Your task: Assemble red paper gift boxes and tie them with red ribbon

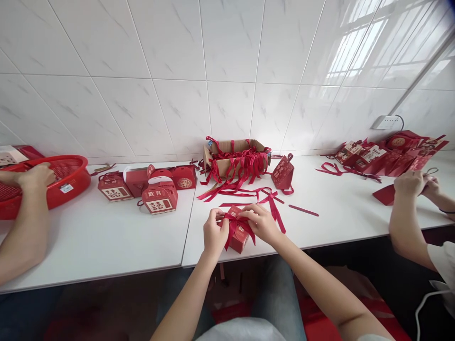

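A small red gift box [239, 242] stands near the table's front edge, with a red ribbon bow [233, 221] tied across its upper part. My left hand [215, 233] pinches the bow's left side between thumb and fingers. On the other side, the fingers of my right hand [263, 222] are closed on the bow's right loop. Two ribbon tails hang down over the box front. Just behind my right hand, loose red ribbons [275, 210] lie on the table. A cardboard box [222, 168] draped with many red ribbons stands farther back.
Several red gift boxes [159, 199] stand to the left, beside a red plastic basket [76, 182] touched by a co-worker's hand [37, 175]. Another red box [283, 174] stands behind right. At far right, another person's hands [412, 183] work near piled red boxes [401, 149].
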{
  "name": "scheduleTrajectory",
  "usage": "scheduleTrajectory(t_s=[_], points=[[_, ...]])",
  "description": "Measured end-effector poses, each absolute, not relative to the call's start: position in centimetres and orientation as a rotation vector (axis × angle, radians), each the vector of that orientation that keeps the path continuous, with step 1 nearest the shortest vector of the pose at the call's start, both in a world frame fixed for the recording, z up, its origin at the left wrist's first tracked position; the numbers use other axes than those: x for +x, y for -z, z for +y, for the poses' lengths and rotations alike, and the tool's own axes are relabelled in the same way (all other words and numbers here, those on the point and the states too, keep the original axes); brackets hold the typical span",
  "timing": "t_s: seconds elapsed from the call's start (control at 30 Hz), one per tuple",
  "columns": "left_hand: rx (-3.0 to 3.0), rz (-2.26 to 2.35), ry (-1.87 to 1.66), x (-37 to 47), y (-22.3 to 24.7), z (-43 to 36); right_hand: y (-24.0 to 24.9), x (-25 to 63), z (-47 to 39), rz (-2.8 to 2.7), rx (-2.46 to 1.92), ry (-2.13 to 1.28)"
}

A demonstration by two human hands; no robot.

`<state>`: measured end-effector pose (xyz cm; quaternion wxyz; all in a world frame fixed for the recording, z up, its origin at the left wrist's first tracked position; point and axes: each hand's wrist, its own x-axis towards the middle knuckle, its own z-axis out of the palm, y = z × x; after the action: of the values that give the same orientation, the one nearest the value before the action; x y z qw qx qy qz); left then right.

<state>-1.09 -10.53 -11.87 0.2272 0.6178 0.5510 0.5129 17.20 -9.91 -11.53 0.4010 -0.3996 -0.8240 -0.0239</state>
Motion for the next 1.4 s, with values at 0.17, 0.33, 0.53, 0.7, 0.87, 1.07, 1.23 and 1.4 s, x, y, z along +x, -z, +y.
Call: scheduleTrajectory(t_s=[0.17, 0.33, 0.53, 0.7, 0.87, 1.07, 1.23, 1.4], points=[[1.716, 1.504, -1.413, -1.4, 11.9, -10.3, 11.0, 17.4, -9.5, -2.181, -0.886, 0.102], [1.753, 1.495, -1.41, -1.5, 12.0, -10.1, 11.0, 17.4, -9.5, -2.226, -0.856, 0.103], [1.794, 1.526, -1.428, -1.3, 12.1, -10.1, 11.0, 17.5, -9.5, -2.271, -0.866, 0.097], [1.821, 1.55, -1.419, -1.4, 12.1, -10.1, 10.9, 17.5, -9.5, -2.286, -0.87, 0.1], [1.841, 1.555, -1.408, -1.5, 12.0, -9.9, 10.8, 17.3, -9.6, -2.283, -0.87, 0.088], [1.895, 1.547, -1.384, -1.5, 12.1, -9.9, 10.8, 17.4, -9.7, -2.269, -0.869, 0.049], [1.931, 1.554, -1.341, -1.5, 11.8, -9.9, 11.2, 17.2, -9.8, -2.214, -0.861, -0.03], [1.95, 1.586, -1.266, -1.4, 11.2, -10.1, 11.8, 16.8, -10.0, -2.056, -0.888, -0.199]])
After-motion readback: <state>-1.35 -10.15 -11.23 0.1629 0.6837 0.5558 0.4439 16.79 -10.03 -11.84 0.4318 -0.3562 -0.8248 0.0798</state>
